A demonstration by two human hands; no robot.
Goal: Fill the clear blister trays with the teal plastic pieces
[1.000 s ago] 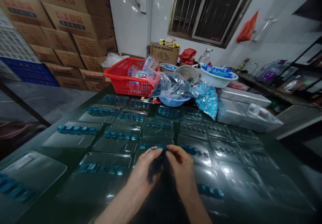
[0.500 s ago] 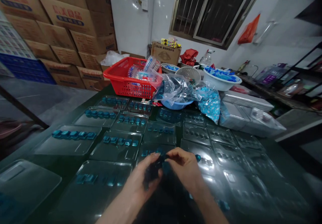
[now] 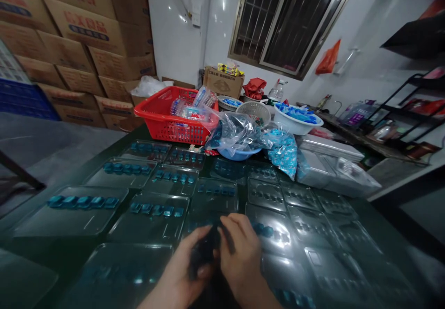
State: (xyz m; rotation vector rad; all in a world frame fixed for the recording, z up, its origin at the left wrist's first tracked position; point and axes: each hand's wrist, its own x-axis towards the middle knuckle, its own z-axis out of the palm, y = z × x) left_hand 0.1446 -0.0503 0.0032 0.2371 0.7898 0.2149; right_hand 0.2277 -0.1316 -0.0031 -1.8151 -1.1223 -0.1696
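At the lower middle, my left hand (image 3: pixel 186 269) is closed around a dark object (image 3: pixel 201 255), too dim to name. My right hand (image 3: pixel 241 253) meets it from the right, fingers bent and pressed together at its top; anything they pinch is hidden. Clear plastic trays lie in rows under and around both hands. Left of my hands, one tray (image 3: pixel 146 229) carries a row of teal-blue pieces (image 3: pixel 157 210). To the right, another tray (image 3: pixel 252 211) has a few dark blue pieces (image 3: pixel 264 230) in its row. The tray just beyond my fingers is partly covered by them.
Across the dark green table stand a red basket (image 3: pixel 163 135) with packets, a blue basin (image 3: pixel 239 154) under a clear bag, a bag of blue wrappers (image 3: pixel 283 149) and a white basin (image 3: pixel 295 124). Silver boxes (image 3: pixel 325 170) sit at right. Cartons (image 3: pixel 83 22) are stacked at left.
The camera view has shifted, so the trays now appear lower and further left. My right hand has moved left and down, closer against my left hand.
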